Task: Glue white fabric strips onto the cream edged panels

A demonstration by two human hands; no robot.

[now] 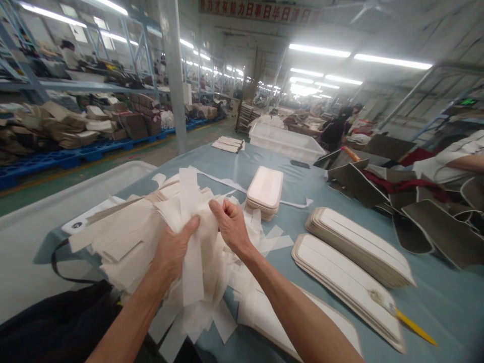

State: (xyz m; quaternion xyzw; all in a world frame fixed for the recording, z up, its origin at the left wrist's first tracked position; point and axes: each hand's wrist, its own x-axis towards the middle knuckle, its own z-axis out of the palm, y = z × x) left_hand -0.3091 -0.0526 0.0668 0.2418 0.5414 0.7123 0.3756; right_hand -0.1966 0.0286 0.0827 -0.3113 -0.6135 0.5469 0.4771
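Note:
My left hand (pixel 173 248) grips a bunch of cream fabric pieces, its thumb pressed on a pale strip (pixel 192 267) that hangs down in front of them. To its right, my right hand (pixel 230 222) is closed, thumb and fingers pinched at the edge of the bunch; what lies between the fingertips is too small to make out. A large loose heap of cream pieces (pixel 124 237) spreads to the left and under both hands. White strips (pixel 276 241) lie scattered to the right of the heap, and partly beneath my right forearm is a long padded panel (pixel 264 315).
Stacked oblong panels (pixel 348 282) lie at the right with a yellow-handled brush (pixel 414 326) on them. A shorter stack (pixel 265 186) and a phone (pixel 300 164) sit farther back. White bins (pixel 285 141) stand beyond and left. Dark panels (pixel 434 222) and a person's arm (pixel 467 162) are right.

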